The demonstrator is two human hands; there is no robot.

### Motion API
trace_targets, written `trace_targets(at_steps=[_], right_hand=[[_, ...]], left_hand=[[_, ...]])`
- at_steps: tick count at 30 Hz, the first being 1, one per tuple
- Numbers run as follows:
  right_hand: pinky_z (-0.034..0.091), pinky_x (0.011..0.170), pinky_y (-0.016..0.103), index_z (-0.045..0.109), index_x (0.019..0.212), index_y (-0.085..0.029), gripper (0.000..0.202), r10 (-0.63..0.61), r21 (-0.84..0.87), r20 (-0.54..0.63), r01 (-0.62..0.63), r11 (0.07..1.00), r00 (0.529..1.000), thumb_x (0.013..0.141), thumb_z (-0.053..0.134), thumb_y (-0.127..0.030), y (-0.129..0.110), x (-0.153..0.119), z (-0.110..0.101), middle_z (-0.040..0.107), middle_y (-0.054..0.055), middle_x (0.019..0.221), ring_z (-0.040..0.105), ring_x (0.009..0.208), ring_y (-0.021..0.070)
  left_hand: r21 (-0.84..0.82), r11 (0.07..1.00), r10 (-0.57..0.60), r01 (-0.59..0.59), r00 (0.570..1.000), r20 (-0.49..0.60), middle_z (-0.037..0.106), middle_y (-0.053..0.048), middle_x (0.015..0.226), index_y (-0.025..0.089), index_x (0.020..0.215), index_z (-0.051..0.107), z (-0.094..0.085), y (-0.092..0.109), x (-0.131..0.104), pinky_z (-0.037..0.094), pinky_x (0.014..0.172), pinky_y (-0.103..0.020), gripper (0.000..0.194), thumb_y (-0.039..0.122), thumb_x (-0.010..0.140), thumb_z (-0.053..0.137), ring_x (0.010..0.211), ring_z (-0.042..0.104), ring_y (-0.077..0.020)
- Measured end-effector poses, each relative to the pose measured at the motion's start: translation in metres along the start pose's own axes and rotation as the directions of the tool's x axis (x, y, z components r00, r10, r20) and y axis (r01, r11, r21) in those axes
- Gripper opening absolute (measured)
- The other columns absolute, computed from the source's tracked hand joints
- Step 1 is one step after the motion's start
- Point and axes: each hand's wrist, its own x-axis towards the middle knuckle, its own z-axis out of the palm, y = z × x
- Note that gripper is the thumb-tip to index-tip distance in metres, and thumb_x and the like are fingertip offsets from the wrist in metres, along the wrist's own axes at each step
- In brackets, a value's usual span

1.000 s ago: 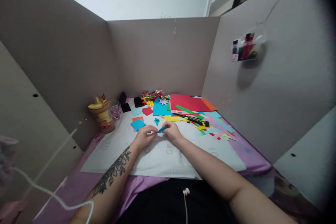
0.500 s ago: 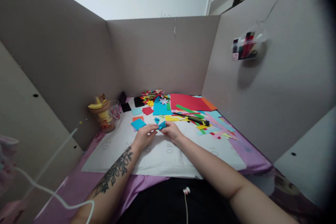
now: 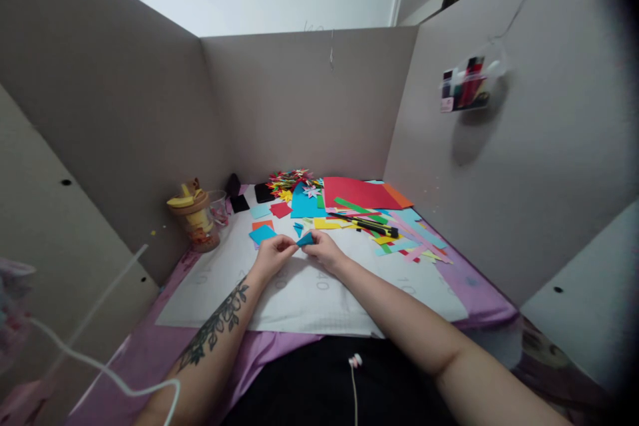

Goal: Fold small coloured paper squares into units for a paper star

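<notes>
A small folded blue paper (image 3: 305, 239) is held between my two hands above the white mat (image 3: 229, 306). My left hand (image 3: 274, 254) pinches its left corner with fingers closed. My right hand (image 3: 323, 249) grips its right side, hiding part of it. Just beyond lies a small folded blue piece (image 3: 298, 228). Blue square sheets (image 3: 262, 234) lie to the left, partly over an orange one, with a red square (image 3: 281, 210) and a pale blue square (image 3: 260, 212) behind them.
Paper strips (image 3: 419, 233) and a black-yellow cutter (image 3: 374, 227) lie at the right. Large red sheets (image 3: 357, 194) and a pile of paper stars (image 3: 292, 180) sit at the back. A lidded cup (image 3: 200, 221) stands at the left. Grey panels surround the table.
My left hand has shifted slightly, its fingers now pinching the paper's left corner. The blue paper now shows a flatter, pointed shape.
</notes>
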Motion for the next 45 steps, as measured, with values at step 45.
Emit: trace_targets(at_steps=[45], right_hand=[[0.036,0.056,0.023,0.054,0.059,-0.017,0.009,-0.233,-0.36,-0.138,0.17,0.917,0.963,0.065,0.054,-0.024,-0.002,0.0,-0.005,0.051,-0.002,0.059,0.045,0.058,0.0113]], left_hand=[[-0.357,0.93,-0.091,0.089,0.996,0.011,0.056,0.003,0.067,0.018,0.089,0.046,-0.002,-0.014,0.01,0.042,0.06,-0.021,0.025,0.024,0.07,0.061,0.06,0.055,-0.0089]])
